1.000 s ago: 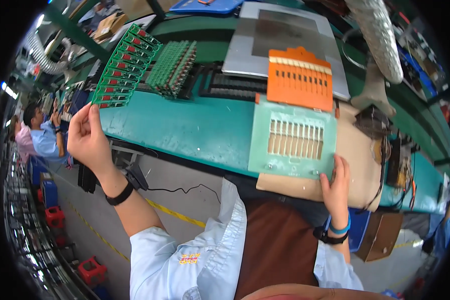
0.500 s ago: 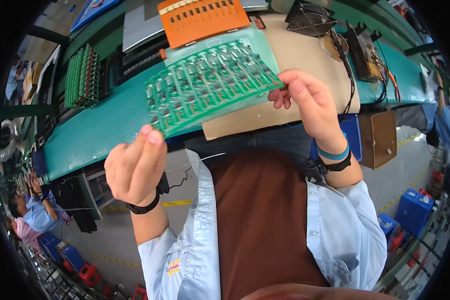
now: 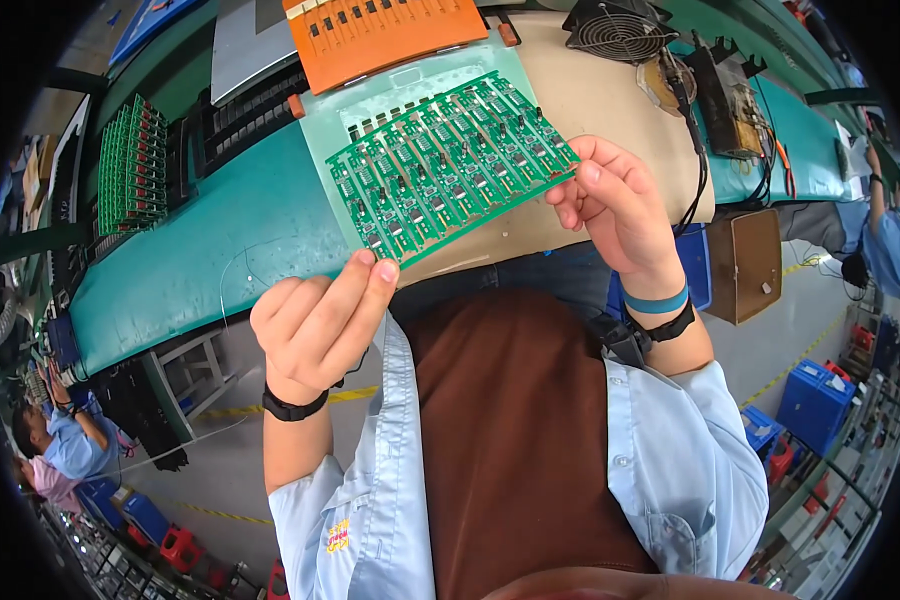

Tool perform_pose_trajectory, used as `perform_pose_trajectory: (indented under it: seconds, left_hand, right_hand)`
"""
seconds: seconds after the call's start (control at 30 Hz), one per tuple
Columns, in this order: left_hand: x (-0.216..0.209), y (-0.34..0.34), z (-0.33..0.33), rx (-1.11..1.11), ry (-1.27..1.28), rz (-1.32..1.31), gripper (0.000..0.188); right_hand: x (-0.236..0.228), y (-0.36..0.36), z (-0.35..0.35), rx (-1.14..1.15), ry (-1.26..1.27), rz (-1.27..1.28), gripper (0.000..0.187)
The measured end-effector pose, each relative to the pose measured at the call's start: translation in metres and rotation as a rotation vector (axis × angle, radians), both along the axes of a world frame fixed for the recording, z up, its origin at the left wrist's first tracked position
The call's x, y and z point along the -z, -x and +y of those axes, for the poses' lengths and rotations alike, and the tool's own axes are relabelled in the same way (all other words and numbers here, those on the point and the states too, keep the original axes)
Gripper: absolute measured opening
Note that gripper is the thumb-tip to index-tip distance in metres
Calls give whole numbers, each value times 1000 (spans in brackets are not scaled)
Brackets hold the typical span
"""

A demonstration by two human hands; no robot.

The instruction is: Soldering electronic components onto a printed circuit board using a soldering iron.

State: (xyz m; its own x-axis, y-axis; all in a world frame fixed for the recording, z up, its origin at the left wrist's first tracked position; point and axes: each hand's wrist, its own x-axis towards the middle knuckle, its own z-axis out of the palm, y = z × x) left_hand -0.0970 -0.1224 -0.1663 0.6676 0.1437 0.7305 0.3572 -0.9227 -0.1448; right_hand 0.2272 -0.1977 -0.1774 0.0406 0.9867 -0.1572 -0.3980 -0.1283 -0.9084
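Observation:
A green circuit board panel (image 3: 448,165), made of several narrow strips with small black components, is held up tilted above the bench. My left hand (image 3: 320,325) pinches its near left corner between thumb and fingertips. At the right corner my right hand (image 3: 622,205) grips the edge, thumb on top and fingers curled below. Behind the panel, partly covered by it, lies a pale green translucent sheet (image 3: 332,130). An orange fixture (image 3: 390,45) with a row of dark slots sits just beyond.
Upright green boards (image 3: 133,170) stand in a rack at the left of the green bench mat (image 3: 170,290). To the right are brown cardboard (image 3: 540,90), a black fan (image 3: 620,35) and a device with cables (image 3: 727,105). A brown bin (image 3: 745,265) is below the bench; another person (image 3: 75,440) works far left.
The panel has moved slightly right and turned so its component side shows sharply, without the earlier glare. My left hand has shifted right with its corner; both hands keep hold.

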Motion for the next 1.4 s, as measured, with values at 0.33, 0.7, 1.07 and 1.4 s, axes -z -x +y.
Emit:
perform_pose_trajectory:
  seconds: [0.33, 0.7, 1.07, 1.4]
  left_hand:
    - [44, 6, 33, -151, 599, -297, 19]
    - [76, 5, 35, -225, 1453, -546, 29]
    - [64, -11, 38, -374, 1306, -250, 39]
    - [64, -15, 38, -367, 1246, -208, 42]
  right_hand:
    - [30, 4, 24, 57, 87, 100, 14]
    - [39, 11, 35, 69, 169, -31, 5]
    - [40, 13, 35, 65, 216, -66, 6]
    - [41, 11, 35, 75, 213, -74, 9]
